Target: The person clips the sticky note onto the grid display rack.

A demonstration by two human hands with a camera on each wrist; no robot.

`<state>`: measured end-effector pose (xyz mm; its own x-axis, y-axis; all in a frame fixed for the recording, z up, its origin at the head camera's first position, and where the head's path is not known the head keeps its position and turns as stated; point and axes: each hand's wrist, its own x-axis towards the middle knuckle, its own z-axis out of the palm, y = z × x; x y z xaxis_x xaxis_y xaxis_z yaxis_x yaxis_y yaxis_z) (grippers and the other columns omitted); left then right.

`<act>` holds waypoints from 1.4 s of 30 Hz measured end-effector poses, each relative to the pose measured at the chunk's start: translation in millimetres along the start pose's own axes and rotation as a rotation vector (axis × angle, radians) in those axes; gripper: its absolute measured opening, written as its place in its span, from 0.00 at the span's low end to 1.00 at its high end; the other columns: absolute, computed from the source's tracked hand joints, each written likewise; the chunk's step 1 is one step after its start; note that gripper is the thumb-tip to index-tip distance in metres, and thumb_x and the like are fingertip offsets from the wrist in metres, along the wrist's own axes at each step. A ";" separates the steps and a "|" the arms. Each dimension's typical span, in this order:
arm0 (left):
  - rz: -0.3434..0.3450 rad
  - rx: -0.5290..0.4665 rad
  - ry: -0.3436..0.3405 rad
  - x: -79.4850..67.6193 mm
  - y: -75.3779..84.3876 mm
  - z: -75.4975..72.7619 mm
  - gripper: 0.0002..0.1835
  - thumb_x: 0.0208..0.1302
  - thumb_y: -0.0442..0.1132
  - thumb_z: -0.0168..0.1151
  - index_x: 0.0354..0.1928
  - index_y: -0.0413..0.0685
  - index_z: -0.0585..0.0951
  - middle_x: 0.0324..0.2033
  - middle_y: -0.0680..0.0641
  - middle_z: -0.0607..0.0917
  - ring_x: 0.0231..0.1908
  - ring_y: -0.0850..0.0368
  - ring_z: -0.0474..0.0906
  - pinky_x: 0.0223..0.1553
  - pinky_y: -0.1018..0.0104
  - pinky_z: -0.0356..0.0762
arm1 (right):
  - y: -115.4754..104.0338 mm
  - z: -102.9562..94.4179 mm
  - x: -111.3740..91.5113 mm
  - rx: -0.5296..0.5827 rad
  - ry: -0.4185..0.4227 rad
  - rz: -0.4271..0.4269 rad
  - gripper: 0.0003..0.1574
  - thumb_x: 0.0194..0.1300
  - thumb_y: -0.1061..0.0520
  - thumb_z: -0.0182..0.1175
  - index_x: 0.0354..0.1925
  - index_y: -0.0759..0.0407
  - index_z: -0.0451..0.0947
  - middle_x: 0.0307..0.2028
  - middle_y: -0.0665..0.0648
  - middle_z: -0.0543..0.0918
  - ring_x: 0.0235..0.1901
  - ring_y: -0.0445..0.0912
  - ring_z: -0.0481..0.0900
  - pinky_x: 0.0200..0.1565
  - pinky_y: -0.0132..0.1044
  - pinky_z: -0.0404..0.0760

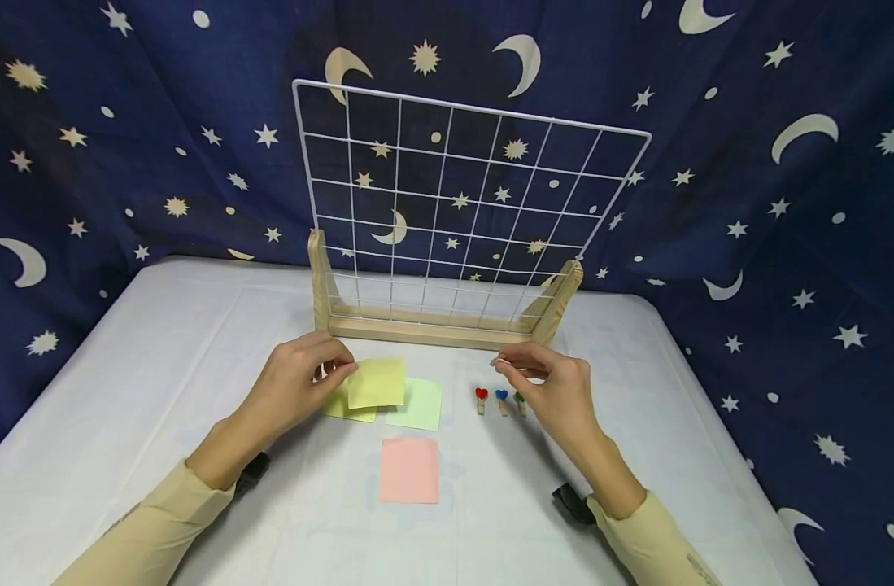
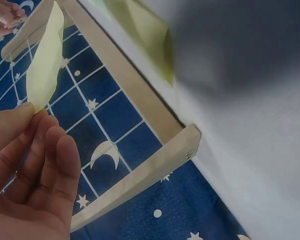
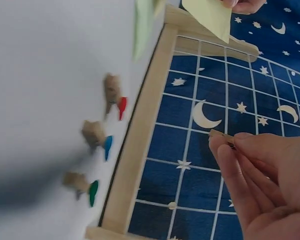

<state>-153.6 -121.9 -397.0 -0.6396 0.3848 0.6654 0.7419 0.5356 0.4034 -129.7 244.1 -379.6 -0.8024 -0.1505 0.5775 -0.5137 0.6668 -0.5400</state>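
Head view: on the table (image 1: pixel 490 537) lie three heart-topped clips (image 1: pixel 502 396), one yellow note (image 1: pixel 353 412), one green note (image 1: pixel 423 407) and one pink note (image 1: pixel 409 472), the last showing only here. The left hand (image 1: pixel 294 376) pinches a raised yellow sheet (image 1: pixel 377 382), which extends beyond its fingertips. The right wrist view better shows a wooden clip (image 3: pixel 220 135) gripped between the right hand's (image 3: pixel 270 175) fingertips.

- Small pale wooden clip (image 3: pixel 218 134): partly hidden by the right hand (image 3: pixel 272 185).
- Lower yellow paper square (image 1: pixel 351 410): partly covered.
- Beige fabric sleeves (image 1: pixel 142 521): cut off below, head view.
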 end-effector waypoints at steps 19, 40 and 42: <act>-0.031 0.123 0.064 22.0 -21.4 -3.5 0.07 0.58 0.29 0.78 0.30 0.46 0.87 0.26 0.52 0.84 0.24 0.58 0.77 0.26 0.64 0.74 | -31.5 30.5 43.9 0.037 -0.006 -0.094 0.10 0.64 0.64 0.74 0.45 0.60 0.90 0.39 0.54 0.93 0.36 0.48 0.93 0.39 0.39 0.90; -0.087 0.197 0.134 42.5 -33.6 0.0 0.06 0.55 0.30 0.80 0.28 0.45 0.89 0.21 0.50 0.83 0.20 0.59 0.75 0.23 0.61 0.70 | -51.4 55.7 73.4 0.046 0.015 -0.072 0.08 0.64 0.58 0.76 0.42 0.54 0.92 0.34 0.49 0.93 0.32 0.41 0.91 0.38 0.35 0.87; -0.090 0.203 0.139 43.7 -35.3 -0.8 0.06 0.55 0.30 0.80 0.28 0.45 0.89 0.21 0.50 0.83 0.20 0.58 0.76 0.23 0.60 0.72 | -51.5 57.7 76.0 0.050 0.014 -0.080 0.08 0.64 0.58 0.76 0.42 0.55 0.92 0.34 0.49 0.93 0.31 0.41 0.90 0.37 0.38 0.88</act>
<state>-207.5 -124.5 -381.6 -0.6571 0.2296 0.7180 0.6189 0.7082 0.3399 -181.7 156.2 -343.2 -0.7544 -0.1912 0.6280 -0.5904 0.6158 -0.5217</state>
